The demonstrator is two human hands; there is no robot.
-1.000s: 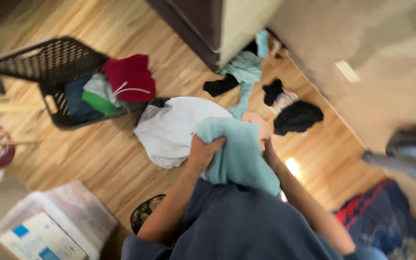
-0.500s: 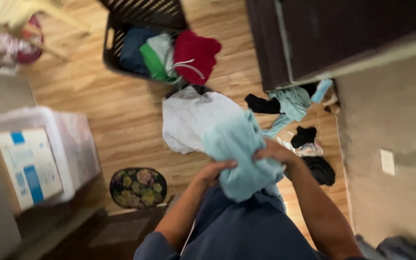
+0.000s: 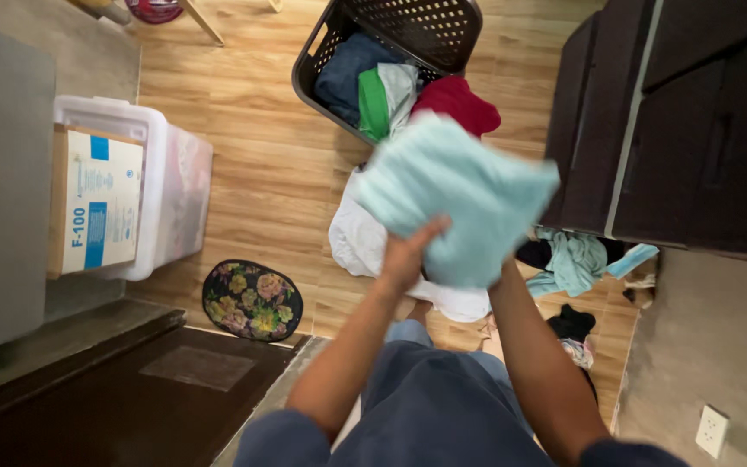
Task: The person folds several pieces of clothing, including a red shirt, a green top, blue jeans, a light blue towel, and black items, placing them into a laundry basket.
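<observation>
Head view, looking down at a wooden floor: the person's left hand (image 3: 410, 252) pinches the near edge of a light blue cloth (image 3: 457, 195) held up at the centre, while the right hand is hidden behind it, its fingers impossible to judge. Beyond lie a white garment (image 3: 358, 239) and a dark laundry basket (image 3: 443, 26) of clothes; a floral cushion (image 3: 252, 299) sits near left.

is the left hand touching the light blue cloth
Touching. The head view shows the left hand gripping the lower edge of the light blue cloth, thumb pressed against the fabric, no gap visible.
</observation>
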